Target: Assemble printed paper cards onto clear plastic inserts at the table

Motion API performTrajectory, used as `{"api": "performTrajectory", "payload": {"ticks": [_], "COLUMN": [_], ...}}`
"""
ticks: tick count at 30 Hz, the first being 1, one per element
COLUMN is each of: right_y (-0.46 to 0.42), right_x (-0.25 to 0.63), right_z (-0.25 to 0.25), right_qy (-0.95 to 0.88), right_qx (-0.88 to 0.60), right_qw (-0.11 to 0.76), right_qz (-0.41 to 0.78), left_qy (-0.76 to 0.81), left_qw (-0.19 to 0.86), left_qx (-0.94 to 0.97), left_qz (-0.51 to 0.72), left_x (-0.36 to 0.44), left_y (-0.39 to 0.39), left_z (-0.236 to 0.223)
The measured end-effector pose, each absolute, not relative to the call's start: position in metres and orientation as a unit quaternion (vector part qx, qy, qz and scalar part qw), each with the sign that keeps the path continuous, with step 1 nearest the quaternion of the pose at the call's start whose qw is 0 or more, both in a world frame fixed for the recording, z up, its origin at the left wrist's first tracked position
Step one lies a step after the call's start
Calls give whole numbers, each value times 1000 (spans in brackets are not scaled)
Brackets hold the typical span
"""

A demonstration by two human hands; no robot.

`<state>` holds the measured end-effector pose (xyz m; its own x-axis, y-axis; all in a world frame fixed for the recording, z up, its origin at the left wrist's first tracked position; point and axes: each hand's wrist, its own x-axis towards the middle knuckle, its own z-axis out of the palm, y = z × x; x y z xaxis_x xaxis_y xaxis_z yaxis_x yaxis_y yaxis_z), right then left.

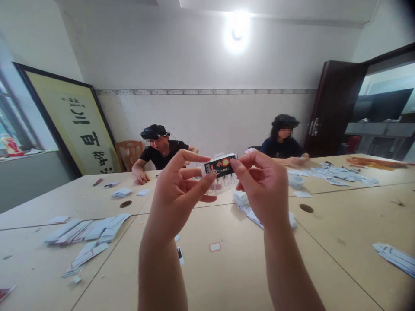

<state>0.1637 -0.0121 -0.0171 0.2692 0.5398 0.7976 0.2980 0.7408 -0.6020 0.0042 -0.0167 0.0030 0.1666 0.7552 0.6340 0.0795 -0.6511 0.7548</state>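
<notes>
Both hands hold up a small clear fishing hook pack (224,167) above the table, at the centre of the view. It has a black label with white characters and an orange burst, and several hooks show through the clear part below the label. My left hand (178,190) pinches its left end, thumb on the front and fingers behind. At the other end, my right hand (264,183) grips the upper right corner between thumb and forefinger. The pack tilts slightly, its right side higher. The fingers behind it are partly hidden.
A long wooden table (207,280) carries paper card piles (87,231) at left, more cards (340,175) at far right, and clear plastic packs (240,198) behind my right hand. Two people (167,151) sit opposite. A red-edged label (215,247) lies in front.
</notes>
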Motion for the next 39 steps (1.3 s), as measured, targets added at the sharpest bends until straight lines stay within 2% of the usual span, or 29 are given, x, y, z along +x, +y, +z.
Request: {"api": "performTrajectory", "payload": {"ticks": [26,39], "right_y": [-11,-11], "right_x": [163,169], "right_z": [-16,-13], "right_qy": [-565,-566], "right_qx": [-371,-308], "right_qw": [736,742], "right_qz": [25,184], "left_qy": [292,282], "left_qw": [287,303], "left_qx": [713,693], "left_qz": [569,590], "left_x": [4,10], "left_y": [-19,-25], "left_z": [4,2]}}
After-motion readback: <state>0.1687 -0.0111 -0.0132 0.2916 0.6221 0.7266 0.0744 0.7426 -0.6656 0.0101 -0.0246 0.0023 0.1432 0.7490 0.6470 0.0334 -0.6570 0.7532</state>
